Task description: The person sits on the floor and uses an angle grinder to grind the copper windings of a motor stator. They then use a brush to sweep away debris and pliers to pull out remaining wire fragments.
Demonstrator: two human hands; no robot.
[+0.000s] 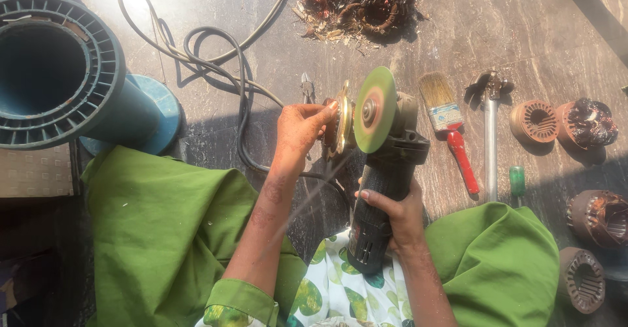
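Against green disc [374, 110]: left fingers [320, 114] pinch brass part [341, 126]; right hand [398, 216] wraps grinder [383, 189].

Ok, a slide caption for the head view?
Right hand holds angle grinder; left hand presses motor part to disc.

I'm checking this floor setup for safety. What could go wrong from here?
The bare left hand holds a small brass-coloured part right against the angle grinder disc; a slip may cut the fingers. Loose green clothing lies close below and might catch. The power cable loops nearby and could snag.
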